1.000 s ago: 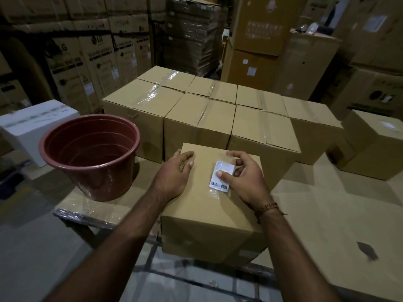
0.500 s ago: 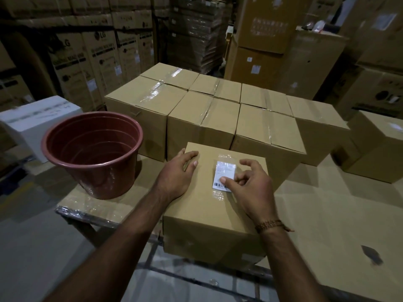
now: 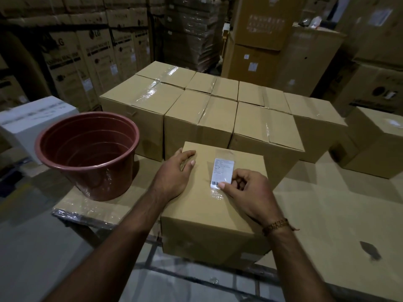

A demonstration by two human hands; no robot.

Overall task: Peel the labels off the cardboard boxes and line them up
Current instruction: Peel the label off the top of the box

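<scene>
Head view: red bucket stands empty beside labelled cardboard box

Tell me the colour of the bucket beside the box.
Reddish-brown bucket, seen in the head view.

Behind our near box a wall of taped boxes blocks any reach forward. To our left the red bucket crowds that side. To our right the cardboard-covered table lies open, passable.
</scene>
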